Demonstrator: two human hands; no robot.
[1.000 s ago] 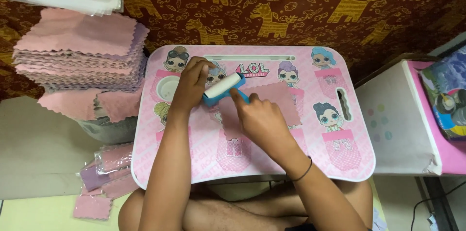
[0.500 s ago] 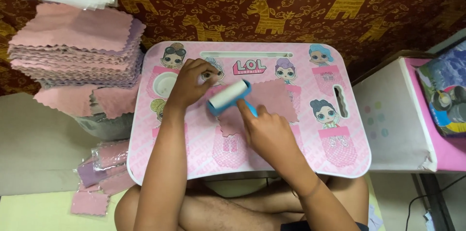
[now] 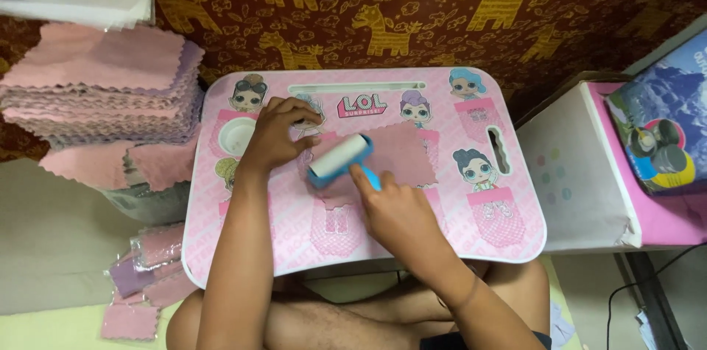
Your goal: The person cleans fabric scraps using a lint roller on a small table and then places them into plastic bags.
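White-drum blue-handled lint roller point(image 3: 340, 161) lies diagonally on square pink cloth point(image 3: 398, 151), drum up-right of gripping right hand point(image 3: 394, 210). Left hand point(image 3: 276, 133) flat, pinning cloth left of roller on pink counter point(image 3: 515, 236).

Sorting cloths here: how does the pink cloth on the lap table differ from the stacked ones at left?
The cloth on the table lies single and flat, pinned by the left hand, under the lint roller. The stacked cloths are piled many deep, untouched, off the table. Both are pink with zigzag edges.
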